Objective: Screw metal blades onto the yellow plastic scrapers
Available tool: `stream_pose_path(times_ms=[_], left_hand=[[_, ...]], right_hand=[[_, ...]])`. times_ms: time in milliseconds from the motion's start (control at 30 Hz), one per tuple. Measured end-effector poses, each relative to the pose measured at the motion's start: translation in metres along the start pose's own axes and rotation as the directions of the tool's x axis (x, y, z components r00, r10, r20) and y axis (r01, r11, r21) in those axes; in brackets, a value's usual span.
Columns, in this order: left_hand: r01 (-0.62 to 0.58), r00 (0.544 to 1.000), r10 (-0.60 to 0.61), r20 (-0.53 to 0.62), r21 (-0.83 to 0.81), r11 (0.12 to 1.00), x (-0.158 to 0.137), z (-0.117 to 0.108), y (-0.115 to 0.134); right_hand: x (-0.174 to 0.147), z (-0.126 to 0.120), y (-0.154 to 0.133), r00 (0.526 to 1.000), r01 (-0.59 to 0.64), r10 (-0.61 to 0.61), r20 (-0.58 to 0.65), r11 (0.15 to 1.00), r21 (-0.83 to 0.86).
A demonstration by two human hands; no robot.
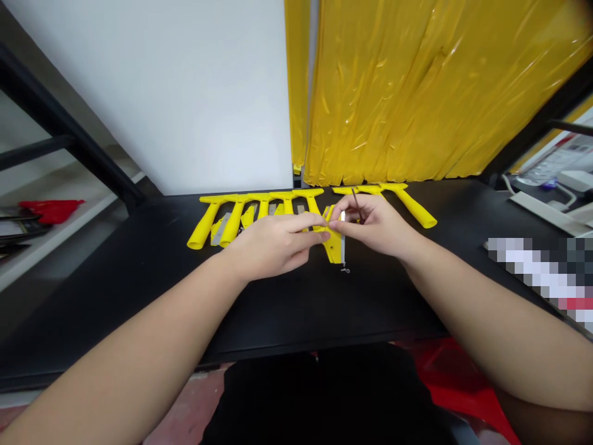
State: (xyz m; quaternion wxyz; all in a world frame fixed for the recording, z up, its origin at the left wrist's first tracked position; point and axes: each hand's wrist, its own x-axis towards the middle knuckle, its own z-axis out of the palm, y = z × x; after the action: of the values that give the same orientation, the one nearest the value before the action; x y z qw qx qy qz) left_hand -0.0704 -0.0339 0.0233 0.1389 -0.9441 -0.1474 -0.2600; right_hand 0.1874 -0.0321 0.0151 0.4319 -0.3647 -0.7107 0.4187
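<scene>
My left hand (282, 244) is closed, with thumb and index finger pinching the edge of a flat yellow scraper piece (334, 250). A metal blade strip (343, 244) runs along that piece's right side. My right hand (377, 224) is closed too, its fingertips meeting the left ones at the top of the piece. A thin dark rod (356, 199) sticks up from between the right fingers; its lower end is hidden. Just below the piece, a small metal fastener (345, 270), perhaps a wing nut, lies on the black table (296, 315).
Several yellow handles (204, 228) line the table's back edge, with yellow and metal pieces (221, 227) among them. Another handle (414, 207) lies behind my right hand. A white panel (185, 93) and yellow plastic wrapping (398, 93) stand behind. Black frame posts (78, 136) flank the table.
</scene>
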Motion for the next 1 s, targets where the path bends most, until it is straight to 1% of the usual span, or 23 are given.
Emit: stream_pose_path(times_ms=[100, 233, 400, 467, 533, 600, 667, 733, 800, 1000], left_hand=[[-0.009, 1.000, 0.009, 0.008, 0.028, 1.000, 0.000, 0.001, 0.001], [-0.016, 1.000, 0.016, 0.013, 0.026, 1.000, 0.000, 0.001, 0.001], [-0.015, 1.000, 0.014, 0.012, 0.029, 0.999, 0.000, 0.001, 0.002], [-0.014, 1.000, 0.014, 0.015, 0.024, 1.000, 0.001, 0.001, 0.003], [-0.015, 1.000, 0.015, 0.018, 0.012, 1.000, 0.001, 0.002, 0.003], [-0.013, 1.000, 0.013, 0.018, 0.002, 1.000, 0.001, 0.002, 0.003], [-0.011, 1.000, 0.011, 0.024, -0.001, 1.000, 0.000, 0.002, 0.003], [-0.008, 0.999, 0.008, 0.035, -0.004, 1.000, 0.000, 0.002, 0.003], [-0.007, 0.999, 0.008, 0.047, -0.015, 1.000, 0.000, 0.002, 0.003], [0.010, 0.999, -0.008, 0.039, -0.048, 0.999, 0.000, 0.003, 0.004]], right_hand=[[0.000, 0.000, 0.001, 1.000, -0.019, 0.019, 0.000, 1.000, 0.001], [0.001, 0.000, 0.001, 0.995, -0.094, 0.095, -0.019, 0.995, 0.044], [0.001, 0.003, -0.001, 0.994, -0.091, 0.096, -0.043, 0.990, 0.106], [0.001, 0.003, -0.005, 0.990, -0.120, 0.130, -0.053, 0.981, 0.153], [0.001, 0.003, -0.008, 0.980, -0.177, 0.193, -0.050, 0.959, 0.222], [0.001, 0.002, -0.011, 0.962, -0.254, 0.272, -0.025, 0.925, 0.282], [0.001, 0.001, -0.011, 0.939, -0.335, 0.344, 0.026, 0.890, 0.310], [0.001, 0.000, -0.009, 0.921, -0.387, 0.383, 0.077, 0.867, 0.314], [0.002, 0.000, -0.007, 0.913, -0.406, 0.395, 0.100, 0.859, 0.312], [0.004, -0.005, -0.005, 0.912, -0.411, 0.391, 0.126, 0.860, 0.303]])
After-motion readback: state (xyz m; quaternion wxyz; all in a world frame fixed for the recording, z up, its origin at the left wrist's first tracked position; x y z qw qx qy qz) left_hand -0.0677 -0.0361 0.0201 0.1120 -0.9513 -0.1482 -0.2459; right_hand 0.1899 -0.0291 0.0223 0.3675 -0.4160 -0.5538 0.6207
